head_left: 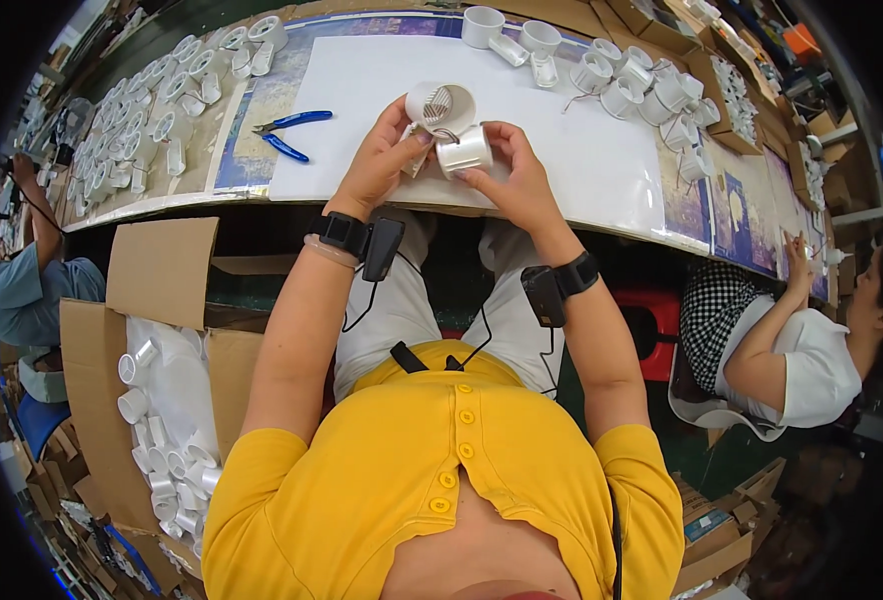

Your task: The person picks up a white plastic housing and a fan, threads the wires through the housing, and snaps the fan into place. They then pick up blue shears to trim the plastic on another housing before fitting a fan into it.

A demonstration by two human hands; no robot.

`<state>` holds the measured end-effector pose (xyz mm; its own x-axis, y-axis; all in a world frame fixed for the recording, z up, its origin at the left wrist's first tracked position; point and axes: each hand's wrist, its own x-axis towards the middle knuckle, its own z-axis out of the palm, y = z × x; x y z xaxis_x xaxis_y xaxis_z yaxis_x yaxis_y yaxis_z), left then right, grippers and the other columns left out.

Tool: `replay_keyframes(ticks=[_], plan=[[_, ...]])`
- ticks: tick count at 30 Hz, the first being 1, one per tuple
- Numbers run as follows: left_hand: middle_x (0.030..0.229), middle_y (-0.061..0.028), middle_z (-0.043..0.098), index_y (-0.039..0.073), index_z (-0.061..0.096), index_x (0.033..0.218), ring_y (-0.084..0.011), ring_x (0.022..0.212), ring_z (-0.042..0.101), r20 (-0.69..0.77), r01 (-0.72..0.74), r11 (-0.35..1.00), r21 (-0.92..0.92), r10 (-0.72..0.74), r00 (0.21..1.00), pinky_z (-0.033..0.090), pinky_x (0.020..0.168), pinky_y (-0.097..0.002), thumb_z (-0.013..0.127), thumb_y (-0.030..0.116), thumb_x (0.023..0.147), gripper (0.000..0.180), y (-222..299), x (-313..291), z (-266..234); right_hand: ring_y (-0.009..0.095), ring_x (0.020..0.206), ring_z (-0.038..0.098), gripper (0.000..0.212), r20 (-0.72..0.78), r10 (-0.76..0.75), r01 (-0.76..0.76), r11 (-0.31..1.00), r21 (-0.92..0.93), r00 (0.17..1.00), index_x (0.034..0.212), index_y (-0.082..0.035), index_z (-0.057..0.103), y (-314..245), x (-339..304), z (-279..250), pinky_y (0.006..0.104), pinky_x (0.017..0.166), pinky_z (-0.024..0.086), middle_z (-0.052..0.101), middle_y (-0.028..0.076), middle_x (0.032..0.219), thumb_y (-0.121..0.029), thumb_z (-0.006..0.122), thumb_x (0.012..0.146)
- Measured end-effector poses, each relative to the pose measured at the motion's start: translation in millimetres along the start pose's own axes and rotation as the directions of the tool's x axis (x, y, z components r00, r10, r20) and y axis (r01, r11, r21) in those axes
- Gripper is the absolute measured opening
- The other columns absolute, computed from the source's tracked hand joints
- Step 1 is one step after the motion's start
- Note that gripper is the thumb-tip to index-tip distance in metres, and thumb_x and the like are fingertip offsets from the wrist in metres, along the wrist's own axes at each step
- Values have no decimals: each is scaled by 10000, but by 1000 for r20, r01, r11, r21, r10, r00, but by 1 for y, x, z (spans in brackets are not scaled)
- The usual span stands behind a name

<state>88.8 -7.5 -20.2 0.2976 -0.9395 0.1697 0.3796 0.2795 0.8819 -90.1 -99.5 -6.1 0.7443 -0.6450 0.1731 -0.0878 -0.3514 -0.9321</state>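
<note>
From my remote seat, I see the left grip (376, 162) and right grip (522, 182) clamped on a white plastic fitting (467, 154) over the tabletop (202, 168)'s near edge. Its round, grille-floored cup opens up toward my camera; its overall long axis I cannot tell. A smooth, glossy curved wall sits nearer. Blue-handled cutters (292, 122) straddle the white sheet (367, 75)'s left edge; cardboard boxes (162, 270) crowd the room.

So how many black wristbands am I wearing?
2: one black wristband on the wrist of your left hand, the other on that of your right hand; both show plainly.
</note>
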Motion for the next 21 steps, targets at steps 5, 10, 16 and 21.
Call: replay_keyframes(ticks=[5,10,16,21], plan=[[1240,-74,491,45,301,1408,-130,944,561,5,-16,1000,16,16,1000,491,798,-264,574,81,890,587,-2,-1,0,181,1106,527,639,-72,-25,49,938,342,997,1286,-5,402,8,4,-7,306,920,453,515,140,1240,-128,750,764],[1208,-79,509,38,283,1414,-134,866,585,-45,-3,969,248,15,999,496,773,-268,561,69,892,592,-1,-2,11,145,979,579,645,-131,-119,139,977,161,984,1318,6,393,-13,16,-23,258,801,484,592,131,1121,-152,731,792],[1161,-89,524,45,217,1446,-142,830,584,-102,42,980,192,-23,995,493,737,-275,548,63,897,642,-4,-6,33,133,785,617,417,55,-2,16,964,-267,998,1136,19,589,-40,49,-54,253,699,476,669,100,897,-292,647,865],[1118,-115,537,57,138,1468,-160,816,587,-122,235,969,78,-225,967,490,686,-282,544,52,896,702,3,-9,49,152,765,621,410,133,304,-173,794,-583,943,1016,-10,658,-76,72,-61,279,682,475,673,111,866,-392,579,891]])
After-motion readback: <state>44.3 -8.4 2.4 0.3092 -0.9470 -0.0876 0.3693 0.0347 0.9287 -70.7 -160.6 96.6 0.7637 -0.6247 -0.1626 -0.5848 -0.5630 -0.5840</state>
